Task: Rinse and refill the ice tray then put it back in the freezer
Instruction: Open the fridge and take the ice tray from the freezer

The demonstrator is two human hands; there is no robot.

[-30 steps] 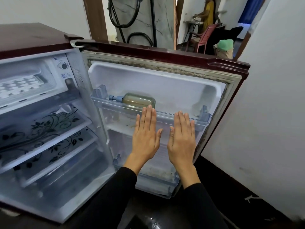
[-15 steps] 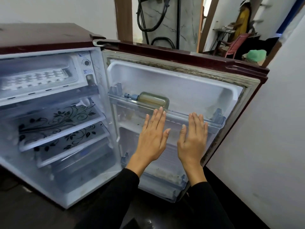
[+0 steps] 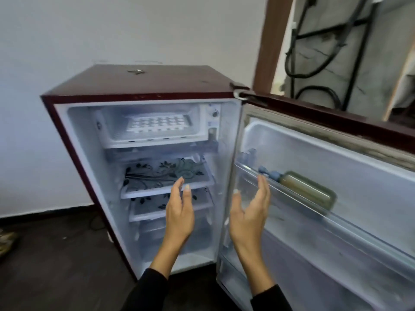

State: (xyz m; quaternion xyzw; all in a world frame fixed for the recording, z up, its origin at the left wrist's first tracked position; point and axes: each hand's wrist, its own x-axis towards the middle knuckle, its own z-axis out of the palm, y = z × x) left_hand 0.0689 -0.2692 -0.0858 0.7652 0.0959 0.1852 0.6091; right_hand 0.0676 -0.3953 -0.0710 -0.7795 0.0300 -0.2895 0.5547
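From the head view, the left hand and the right hand are both raised in front of the open fridge, palms turned toward each other, each grip spread with fingers straight and holding nothing. Well above and beyond both hands, the white ice tray lies flat in the freezer compartment at the top of the cabinet. I'd judge the tray to be light, thin plastic, fairly stiff but apt to twist, probably cold and a little slick; taking it by the two short ends, or by the front rim with both hands, looks the safest way to draw it out level. Just beyond the left hand is a glass shelf with a dark floral print, and another below it. Just beyond the right hand, the open door carries a clear rack holding a bottle laid on its side. The fridge stands on a dark floor against a pale wall, with a wooden door frame behind.
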